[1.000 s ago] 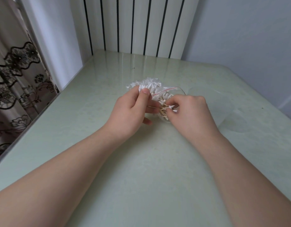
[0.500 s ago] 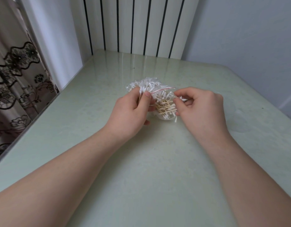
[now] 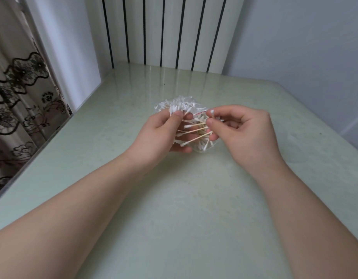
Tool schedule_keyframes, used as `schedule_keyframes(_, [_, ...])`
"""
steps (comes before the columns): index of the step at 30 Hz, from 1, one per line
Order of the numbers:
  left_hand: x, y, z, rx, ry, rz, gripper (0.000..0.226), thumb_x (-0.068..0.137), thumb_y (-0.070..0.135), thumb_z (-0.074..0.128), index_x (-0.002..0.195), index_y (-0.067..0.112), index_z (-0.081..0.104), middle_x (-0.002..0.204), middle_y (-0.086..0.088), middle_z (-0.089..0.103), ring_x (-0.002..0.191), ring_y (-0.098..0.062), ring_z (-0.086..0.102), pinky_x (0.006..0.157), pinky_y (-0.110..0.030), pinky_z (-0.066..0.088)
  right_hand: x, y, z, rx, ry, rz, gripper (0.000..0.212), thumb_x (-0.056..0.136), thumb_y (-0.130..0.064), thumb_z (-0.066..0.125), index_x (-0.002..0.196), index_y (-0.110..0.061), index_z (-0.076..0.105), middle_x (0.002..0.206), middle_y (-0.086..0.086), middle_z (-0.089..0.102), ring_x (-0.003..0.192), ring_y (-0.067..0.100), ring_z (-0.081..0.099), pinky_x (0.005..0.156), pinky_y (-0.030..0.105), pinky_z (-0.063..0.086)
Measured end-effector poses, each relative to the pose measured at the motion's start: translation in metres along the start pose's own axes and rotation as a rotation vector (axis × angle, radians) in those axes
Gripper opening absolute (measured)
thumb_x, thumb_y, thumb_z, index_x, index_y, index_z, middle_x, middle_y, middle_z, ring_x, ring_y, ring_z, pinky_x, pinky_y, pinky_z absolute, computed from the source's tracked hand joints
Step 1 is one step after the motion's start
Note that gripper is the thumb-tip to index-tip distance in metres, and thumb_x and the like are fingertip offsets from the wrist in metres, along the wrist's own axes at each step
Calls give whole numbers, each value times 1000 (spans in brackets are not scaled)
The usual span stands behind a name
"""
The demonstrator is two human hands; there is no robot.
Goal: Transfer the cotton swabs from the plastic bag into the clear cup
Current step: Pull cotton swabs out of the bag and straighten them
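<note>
Left hand: the left hand (image 3: 164, 133) grips the plastic bag (image 3: 180, 103), with the thumb pressed on the crinkled top and the fingers curled beneath it.
Right hand: the right hand (image 3: 242, 131) pinches a raised swab (image 3: 212, 112) between thumb and forefinger. The swab's white tip points up, just beside the bag's mouth, and the other fingers are loosely curled.
Cotton swabs: the cotton swabs (image 3: 194, 130) are wooden sticks with white tips. They fan out of the bag between the two hands, still bunched in the clear plastic, whose lower end touches the table.
Table: the pale green glossy tabletop (image 3: 174, 208) has both forearms reaching over it from the near side. The hands meet around its middle.
Left edge: the table's left edge (image 3: 43, 146) runs diagonally away from the viewer and is well apart from the left hand. A broad strip of tabletop lies between them.
Far edge: it meets a white panel with black vertical stripes (image 3: 164, 31). Tabletop stretches from the bag back to it.
Right side: a plain grey wall (image 3: 295, 47) stands beyond the right edge, and there is tabletop to the right of the right hand.
Beyond the left edge: a curtain with a black floral pattern (image 3: 17, 93) hangs there.
</note>
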State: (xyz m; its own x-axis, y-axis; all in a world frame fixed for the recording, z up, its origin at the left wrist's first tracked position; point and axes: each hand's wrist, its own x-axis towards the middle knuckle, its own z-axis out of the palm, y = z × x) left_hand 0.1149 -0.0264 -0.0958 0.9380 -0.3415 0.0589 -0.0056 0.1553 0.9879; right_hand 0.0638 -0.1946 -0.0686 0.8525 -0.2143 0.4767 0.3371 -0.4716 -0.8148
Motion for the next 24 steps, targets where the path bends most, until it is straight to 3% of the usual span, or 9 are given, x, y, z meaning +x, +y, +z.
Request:
schedule_keyframes(3, [-1, 2, -2, 27, -156, -33, 32, 111, 25, 39, 108, 7, 66, 100, -13, 78, 86, -25, 75, 64, -34, 58, -2, 3, 2, -24, -33, -49, 25, 85, -4, 76, 87, -29, 73, 72, -8, 75, 62, 10, 72, 67, 20, 54])
schedule_keyframes(6, [-2, -2, -2, 168, -259, 32, 35, 111, 22, 38, 98, 14, 69, 93, -4, 75, 77, -19, 68, 62, -29, 54, -2, 6, 5, -28, -56, -55, 20, 86, -4, 74, 91, -23, 75, 76, -3, 76, 64, 9, 73, 69, 23, 56])
schedule_keyframes(11, [2, -9, -3, 352, -189, 119, 31, 109, 13, 42, 83, 18, 57, 64, 10, 49, 52, -8, 40, 52, -24, 39, -2, 11, 8, -27, -50, -39, 17, 86, -6, 75, 94, -21, 77, 78, -2, 76, 71, 12, 75, 75, 29, 59])
schedule_keyframes(14, [3, -10, -4, 333, -172, 81, 35, 109, 12, 39, 81, 23, 55, 65, 10, 45, 49, -6, 35, 48, -21, 35, -1, 12, 9, 6, -30, -12, 18, 88, -4, 73, 92, -22, 76, 79, -1, 76, 71, 12, 75, 74, 26, 58])
schedule_keyframes(18, [3, -11, -7, 419, -112, 109, 31, 109, 22, 41, 81, 14, 53, 58, 15, 42, 46, -6, 35, 48, -26, 31, 3, 11, 6, 70, 55, 52, 22, 87, -2, 74, 86, -24, 75, 79, 1, 76, 73, 16, 75, 75, 28, 58])
schedule_keyframes(20, [4, -9, -9, 476, -58, 157, 42, 107, 37, 45, 80, 5, 52, 55, 12, 38, 47, -9, 34, 51, -29, 31, 5, 10, 3, 115, 93, 79, 20, 86, 0, 74, 86, -20, 74, 81, 3, 76, 73, 18, 76, 76, 31, 59])
schedule_keyframes(24, [6, -9, -12, 432, -7, 212, 50, 98, 60, 46, 69, 20, 39, 57, 3, 39, 49, -16, 37, 55, -38, 36, 6, 5, 2, 235, 77, 118, 15, 85, 4, 73, 89, -10, 73, 82, 9, 75, 67, 19, 74, 69, 24, 57])
